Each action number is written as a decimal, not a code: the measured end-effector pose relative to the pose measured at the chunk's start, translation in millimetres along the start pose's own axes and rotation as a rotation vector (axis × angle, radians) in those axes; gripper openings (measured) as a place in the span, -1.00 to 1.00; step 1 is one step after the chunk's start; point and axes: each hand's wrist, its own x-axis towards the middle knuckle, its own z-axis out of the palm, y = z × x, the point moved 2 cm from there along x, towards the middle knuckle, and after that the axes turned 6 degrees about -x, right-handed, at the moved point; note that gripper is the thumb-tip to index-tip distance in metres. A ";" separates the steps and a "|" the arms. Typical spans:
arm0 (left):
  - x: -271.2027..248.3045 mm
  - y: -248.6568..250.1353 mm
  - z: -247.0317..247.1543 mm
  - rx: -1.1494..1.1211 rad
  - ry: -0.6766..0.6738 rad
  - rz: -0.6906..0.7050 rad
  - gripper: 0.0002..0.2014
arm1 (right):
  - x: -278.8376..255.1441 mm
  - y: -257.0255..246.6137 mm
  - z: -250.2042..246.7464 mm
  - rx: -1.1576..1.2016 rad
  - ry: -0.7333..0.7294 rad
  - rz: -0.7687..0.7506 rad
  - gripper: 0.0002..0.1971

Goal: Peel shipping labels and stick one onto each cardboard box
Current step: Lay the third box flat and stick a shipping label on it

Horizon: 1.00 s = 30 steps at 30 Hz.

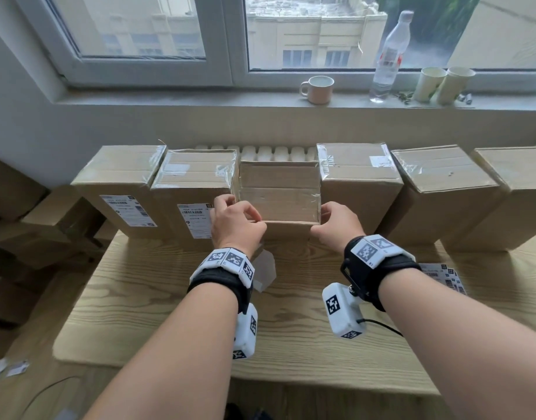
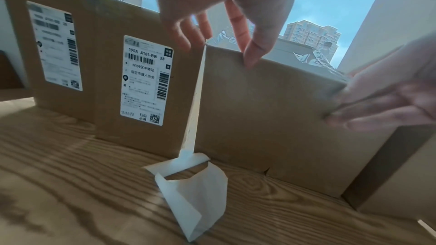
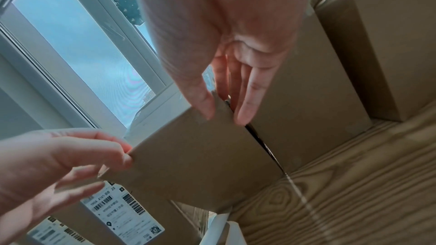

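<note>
A short, unlabelled cardboard box (image 1: 278, 192) stands mid-row on the wooden table (image 1: 169, 313). My left hand (image 1: 242, 209) grips its top left corner, thumb on the front edge. A white label (image 2: 197, 100), seen edge-on, hangs pinched in that hand's fingers. Its partly peeled backing paper (image 2: 195, 193) trails on the table. My right hand (image 1: 322, 218) pinches the top right corner of the box (image 3: 200, 156), with its fingers in the gap beside the neighbouring box. The two boxes on the left (image 1: 121, 183) (image 1: 194, 183) carry labels on their fronts.
Three taller unlabelled boxes (image 1: 357, 183) (image 1: 442, 192) (image 1: 515, 189) stand to the right in the row. A sheet of labels (image 1: 442, 275) lies on the table at the right. More boxes (image 1: 33, 225) are stacked on the floor at left. A mug (image 1: 318, 89), bottle (image 1: 387, 56) and paper cups (image 1: 445, 84) stand on the sill.
</note>
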 end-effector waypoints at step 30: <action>-21.1 42.2 -67.2 -0.448 0.177 0.032 -0.59 | -33.5 -35.1 -81.5 0.123 0.304 -0.127 -0.61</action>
